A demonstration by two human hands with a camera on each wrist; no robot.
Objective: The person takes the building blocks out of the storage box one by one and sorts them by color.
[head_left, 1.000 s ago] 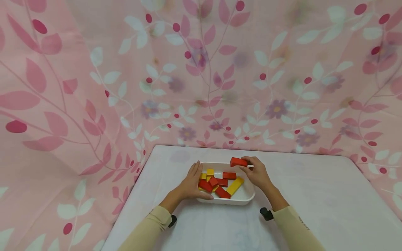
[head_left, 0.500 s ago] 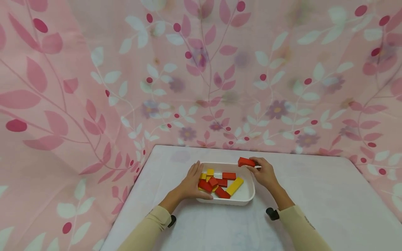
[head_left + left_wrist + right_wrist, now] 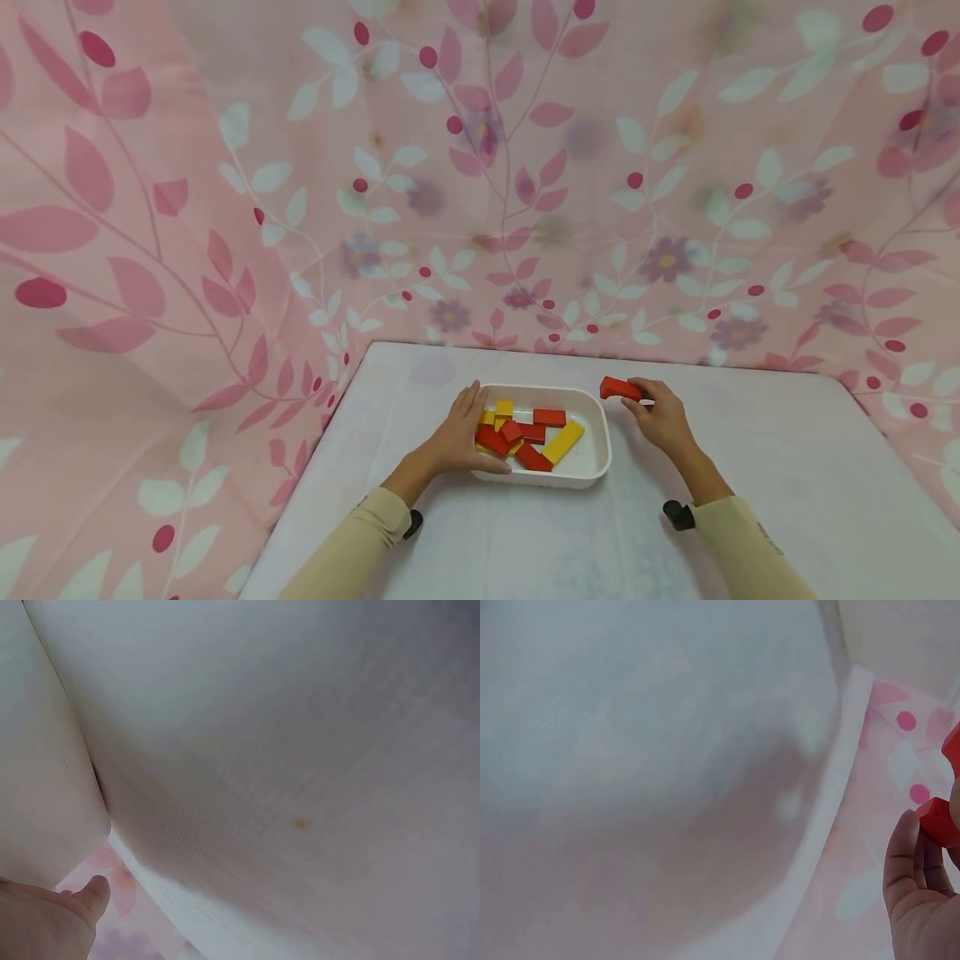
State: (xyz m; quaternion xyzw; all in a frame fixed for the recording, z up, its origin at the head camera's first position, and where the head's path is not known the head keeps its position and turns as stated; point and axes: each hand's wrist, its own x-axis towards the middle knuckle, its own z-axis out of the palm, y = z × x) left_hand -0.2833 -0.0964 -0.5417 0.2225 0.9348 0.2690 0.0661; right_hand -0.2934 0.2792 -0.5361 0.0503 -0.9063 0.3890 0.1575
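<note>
A white tray (image 3: 598, 433) holding red and yellow toy blocks stands in the middle of the table. My left hand (image 3: 456, 437) rests against its left end, fingers straight near the far corner and thumb along the near rim. In the left wrist view, part of that left hand (image 3: 49, 919) shows at the lower left beside the tray wall (image 3: 45, 765). My right hand (image 3: 663, 414) pinches a red arch block (image 3: 619, 388) between thumb and fingertips, raised just beyond the tray's far right corner. The red arch block (image 3: 939, 823) also shows at the right wrist view's edge, partly covered by fingers.
Inside the tray are a long yellow block (image 3: 562, 442), a red block (image 3: 549, 417) near the far wall, and a heap of several others toward the left. The table (image 3: 750, 467) has a white cover. A pink floral cloth (image 3: 525, 208) hangs behind it.
My right hand has carried the red arch block rightward, from over the tray's far rim to outside its far right corner. The left hand stays at the tray.
</note>
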